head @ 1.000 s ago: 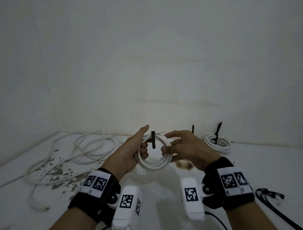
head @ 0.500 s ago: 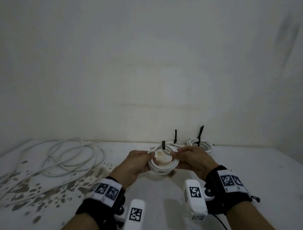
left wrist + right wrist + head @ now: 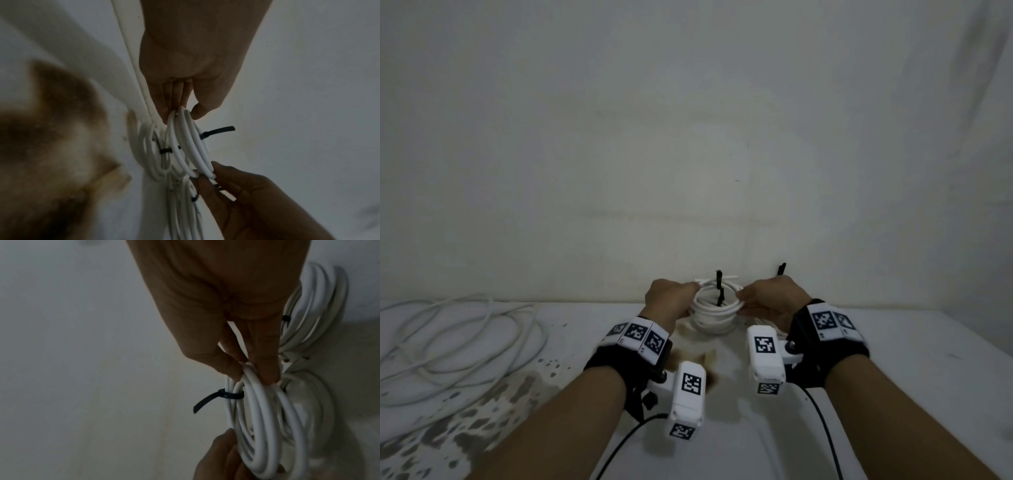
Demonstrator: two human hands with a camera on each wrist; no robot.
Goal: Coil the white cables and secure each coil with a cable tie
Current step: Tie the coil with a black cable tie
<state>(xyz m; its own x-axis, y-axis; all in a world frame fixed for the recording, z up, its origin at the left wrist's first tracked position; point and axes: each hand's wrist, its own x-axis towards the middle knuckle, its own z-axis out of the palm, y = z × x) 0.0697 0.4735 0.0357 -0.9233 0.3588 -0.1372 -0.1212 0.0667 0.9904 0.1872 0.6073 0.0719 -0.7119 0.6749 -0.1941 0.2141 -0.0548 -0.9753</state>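
A white cable coil (image 3: 717, 308), bound by a black cable tie (image 3: 719, 279) whose tail sticks up, is held between both hands just above the table's far edge by the wall. My left hand (image 3: 692, 295) pinches the coil's left side with thumb and fingers (image 3: 170, 112). On the opposite side my right hand (image 3: 742, 298) pinches the coil (image 3: 263, 426) between thumb and fingertips (image 3: 267, 369). The tie's tail (image 3: 205, 400) points away from the table. Two more tied coils (image 3: 316, 305) lie on the table right under and beside the held one.
Loose white cable (image 3: 448, 342) lies in big loops at the table's left. Another tie tail (image 3: 780, 269) rises behind my right hand. The white table (image 3: 893, 377) has a brown stain (image 3: 702, 356) and flaked patches (image 3: 465, 428) front left. The wall is close behind.
Both hands have carried the tied coil away from me toward the wall and lowered it over the other tied coils. Both grips stay on it.
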